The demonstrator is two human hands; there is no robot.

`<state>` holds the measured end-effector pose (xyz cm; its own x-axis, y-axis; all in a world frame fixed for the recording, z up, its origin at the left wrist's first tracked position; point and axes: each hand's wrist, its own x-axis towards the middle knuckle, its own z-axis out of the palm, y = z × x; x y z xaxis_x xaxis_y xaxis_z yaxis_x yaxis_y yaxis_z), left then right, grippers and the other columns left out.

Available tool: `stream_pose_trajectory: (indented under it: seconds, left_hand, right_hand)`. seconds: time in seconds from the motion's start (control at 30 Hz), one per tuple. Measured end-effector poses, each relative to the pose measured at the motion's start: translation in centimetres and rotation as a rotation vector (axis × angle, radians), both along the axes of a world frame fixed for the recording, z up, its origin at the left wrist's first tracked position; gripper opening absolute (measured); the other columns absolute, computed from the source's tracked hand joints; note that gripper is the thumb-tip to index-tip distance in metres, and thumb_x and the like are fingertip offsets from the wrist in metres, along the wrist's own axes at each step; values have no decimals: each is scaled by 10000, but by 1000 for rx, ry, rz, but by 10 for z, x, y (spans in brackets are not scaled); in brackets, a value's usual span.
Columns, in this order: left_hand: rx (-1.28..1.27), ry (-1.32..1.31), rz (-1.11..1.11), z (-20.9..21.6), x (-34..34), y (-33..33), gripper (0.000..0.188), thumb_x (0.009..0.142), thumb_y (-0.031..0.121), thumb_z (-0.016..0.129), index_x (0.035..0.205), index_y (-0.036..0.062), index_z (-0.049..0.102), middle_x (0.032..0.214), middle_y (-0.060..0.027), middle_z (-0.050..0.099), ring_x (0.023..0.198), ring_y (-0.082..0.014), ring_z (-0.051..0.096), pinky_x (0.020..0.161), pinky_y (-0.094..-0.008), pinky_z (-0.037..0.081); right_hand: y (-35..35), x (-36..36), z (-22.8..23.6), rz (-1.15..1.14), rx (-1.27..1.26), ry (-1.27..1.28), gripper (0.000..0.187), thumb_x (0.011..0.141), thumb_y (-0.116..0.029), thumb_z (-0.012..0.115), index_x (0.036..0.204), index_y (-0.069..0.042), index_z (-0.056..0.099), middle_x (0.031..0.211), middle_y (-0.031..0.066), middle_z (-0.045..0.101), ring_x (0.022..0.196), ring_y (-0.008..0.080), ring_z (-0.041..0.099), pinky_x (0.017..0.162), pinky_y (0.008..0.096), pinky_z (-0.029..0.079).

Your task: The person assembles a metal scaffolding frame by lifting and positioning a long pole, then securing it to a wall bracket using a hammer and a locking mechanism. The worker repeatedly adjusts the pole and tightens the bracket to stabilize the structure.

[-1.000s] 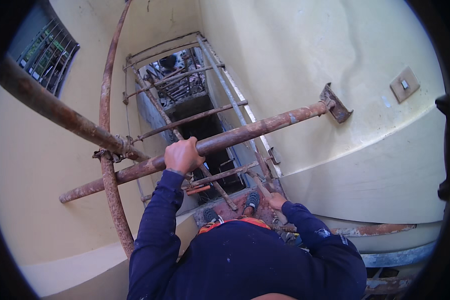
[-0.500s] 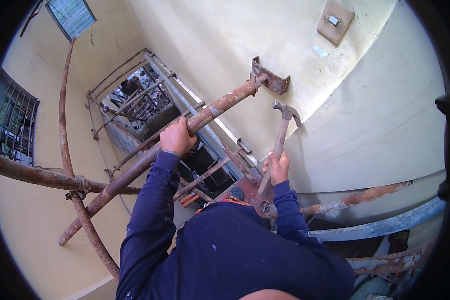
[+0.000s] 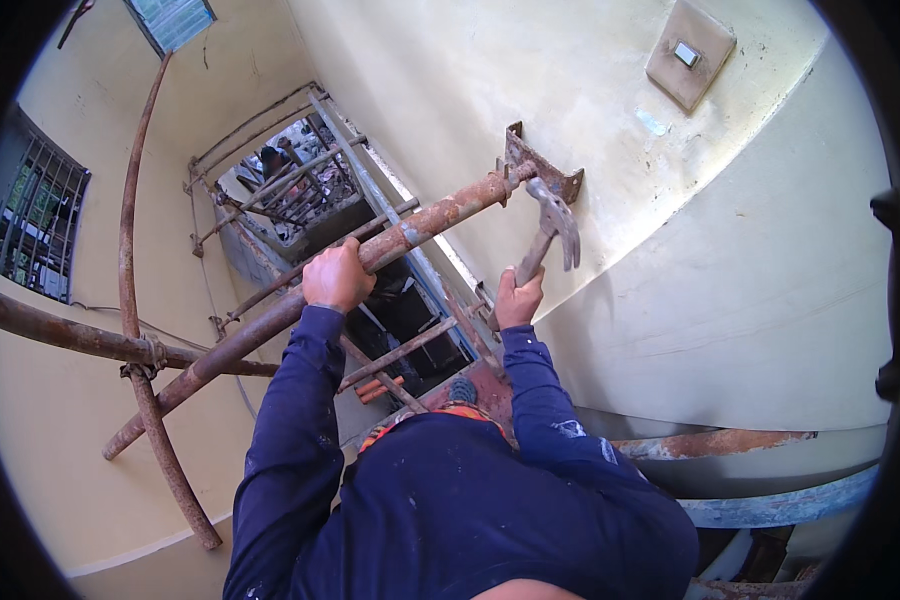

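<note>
My left hand (image 3: 338, 276) is wrapped around a thick rusty steel pipe (image 3: 425, 228) that slants up to the right. At the pipe's upper end a thinner rod joins a rusty U-shaped bracket (image 3: 553, 180), which lies close to the cream wall. My right hand (image 3: 518, 297) grips the wooden handle of a claw hammer (image 3: 553, 222). The hammer's head is right beside the rod below the bracket; whether it touches, I cannot tell. Part of the handle is hidden in my fist.
Rusty scaffold tubes (image 3: 132, 240) cross the held pipe's lower part at the left. A barred window (image 3: 38, 210) and a light switch (image 3: 690, 55) are set in the walls. Lower right, curved-looking rusty and blue bars (image 3: 785, 500) run beside me. Below lies a reddish plank (image 3: 488, 390).
My right hand has swung the hammer up and left, bringing its head to the rod at the bracket. My left hand keeps its hold on the pipe. The view has shifted slightly.
</note>
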<state>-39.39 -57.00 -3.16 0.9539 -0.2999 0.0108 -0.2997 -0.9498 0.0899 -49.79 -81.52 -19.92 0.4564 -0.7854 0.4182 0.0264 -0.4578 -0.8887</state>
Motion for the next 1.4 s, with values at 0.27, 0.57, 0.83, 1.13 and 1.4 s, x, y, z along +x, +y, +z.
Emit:
stream_pose_trajectory:
  seconds: [0.27, 0.57, 0.83, 1.13, 1.4]
  left_hand:
    - [-9, -1, 11, -3, -1, 2, 403, 708, 284, 790, 1063, 113, 704, 945, -176, 744, 905, -364, 724, 801, -472, 581]
    - [-18, -27, 7, -2, -2, 1, 371, 710, 283, 782, 1040, 125, 719, 909, -176, 742, 868, -361, 727, 789, -466, 583]
    - [-28, 12, 12, -3, -1, 5, 379, 727, 302, 767, 1061, 131, 718, 921, -174, 748, 884, -368, 727, 807, -477, 578]
    - [-86, -6, -11, -17, 6, 13, 295, 708, 275, 777, 956, 118, 748, 896, -168, 756, 848, -355, 742, 770, -455, 595]
    - [-98, 0, -19, -21, 3, 21, 283, 710, 231, 759, 964, 109, 750, 897, -176, 753, 848, -357, 745, 753, -473, 594]
  right_hand:
    - [-7, 14, 15, -4, -71, -200, 204, 896, -172, 673, 991, -23, 571, 726, 191, 646, 713, 405, 689, 679, 450, 537]
    - [-19, 4, 18, 9, -5, -158, 238, 894, -153, 657, 1019, 1, 525, 731, 217, 646, 739, 451, 688, 673, 481, 532]
    - [-39, -1, 34, 92, -22, 13, 259, 898, -186, 651, 1051, -16, 531, 780, 251, 672, 775, 476, 683, 696, 523, 524]
    - [-54, -1, 56, 142, -157, 152, 327, 936, -227, 643, 1128, 25, 560, 867, 246, 685, 802, 443, 683, 734, 493, 525]
    - [-61, -7, 65, 232, -179, 280, 380, 930, -222, 628, 1182, 47, 535, 939, 275, 687, 873, 459, 686, 784, 509, 526]
